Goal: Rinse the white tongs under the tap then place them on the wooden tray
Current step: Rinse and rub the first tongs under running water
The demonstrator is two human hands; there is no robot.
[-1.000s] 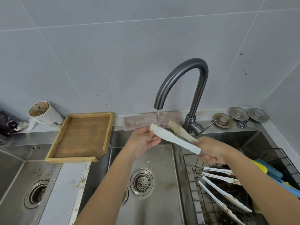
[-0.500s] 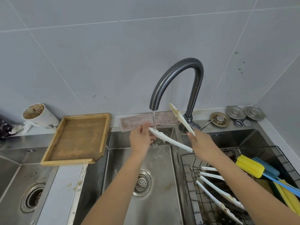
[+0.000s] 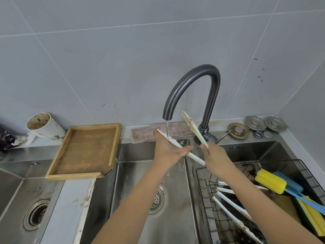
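Observation:
The white tongs (image 3: 196, 157) are spread in a V over the middle sink. My right hand (image 3: 215, 158) grips them at the hinge end. One arm of the tongs lies under the running water from the dark curved tap (image 3: 193, 81); my left hand (image 3: 168, 152) holds that arm from below, with its thumb over it. The other arm, stained brown (image 3: 191, 127), points up beside the tap. The wooden tray (image 3: 112, 147) rests on the sink ledge to the left, with nothing on it.
A wire basket (image 3: 202, 191) in the right sink holds more dirty white tongs (image 3: 232, 206), yellow and blue sponge brushes (image 3: 271, 181). A dirty paper cup (image 3: 44, 125) stands at the back left. Metal sink strainers (image 3: 238, 130) lie at the back right. A cloth (image 3: 146, 133) lies behind the tap.
The tongs have opened wider, with the stained arm raised toward the tap. My left hand has slid along the lower arm toward the hinge under the water.

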